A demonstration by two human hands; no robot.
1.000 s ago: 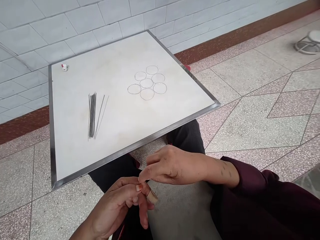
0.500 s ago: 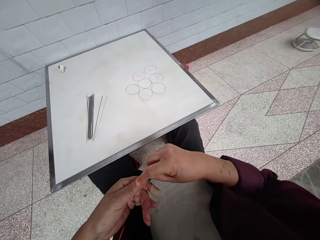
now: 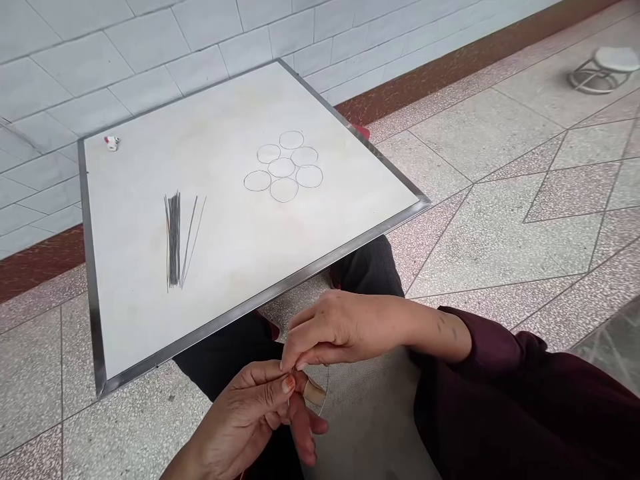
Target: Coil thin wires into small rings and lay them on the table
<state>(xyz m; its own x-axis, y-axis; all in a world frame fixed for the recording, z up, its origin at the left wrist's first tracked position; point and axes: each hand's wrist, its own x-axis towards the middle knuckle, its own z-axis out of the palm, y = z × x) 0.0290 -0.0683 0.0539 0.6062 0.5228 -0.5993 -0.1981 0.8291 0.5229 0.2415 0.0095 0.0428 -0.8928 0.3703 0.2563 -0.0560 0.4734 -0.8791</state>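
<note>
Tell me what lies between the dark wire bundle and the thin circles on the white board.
Two loose, thin, dark wires lie there, seen in the head view.

Left hand (image 3: 240, 417), right hand (image 3: 350, 330) — pinching thin wire (image 3: 289, 393).

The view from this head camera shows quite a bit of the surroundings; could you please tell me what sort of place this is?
Probably a corridor or veranda of a building: a speckled terrazzo floor with patterned panels, a white tiled wall with a brown skirting band, and a low round stool further along.
</note>
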